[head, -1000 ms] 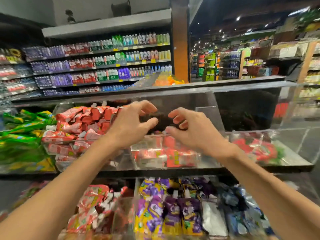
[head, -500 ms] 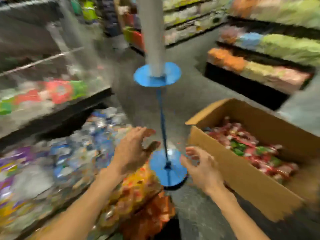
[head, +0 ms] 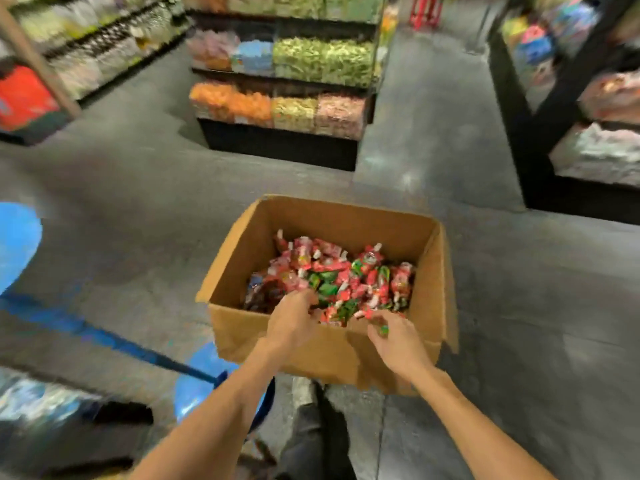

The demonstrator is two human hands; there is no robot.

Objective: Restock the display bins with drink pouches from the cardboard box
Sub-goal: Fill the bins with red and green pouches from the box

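Head view, restocking cycle, pick-up phase. A second ago both hands were working empty at the display bins; the view is now swinging away from them and down to the cardboard box (head: 311,355), which is sitting open on the grey floor (head: 519,306); a fresh load is therefore being fetched, and the bins are lying out of frame behind the left shoulder.

The left hand (head: 294,323) is reaching over the near wall with fingers dipping into the drink pouches (head: 339,275); its tips are hidden, so a hold cannot be told. The right hand (head: 398,344) is curling its fingers around a red-and-green pouch just inside the same wall, a scrap of print showing between them.

The pouches are filling the box floor in a loose heap well below the rim; the near wall is the edge both wrists are crossing, and it is likely catching pouches lifted low.

Open floor is lying right and beyond; a blue post base (head: 204,372) is standing just left of the box, the person's leg (head: 311,427) just behind it.
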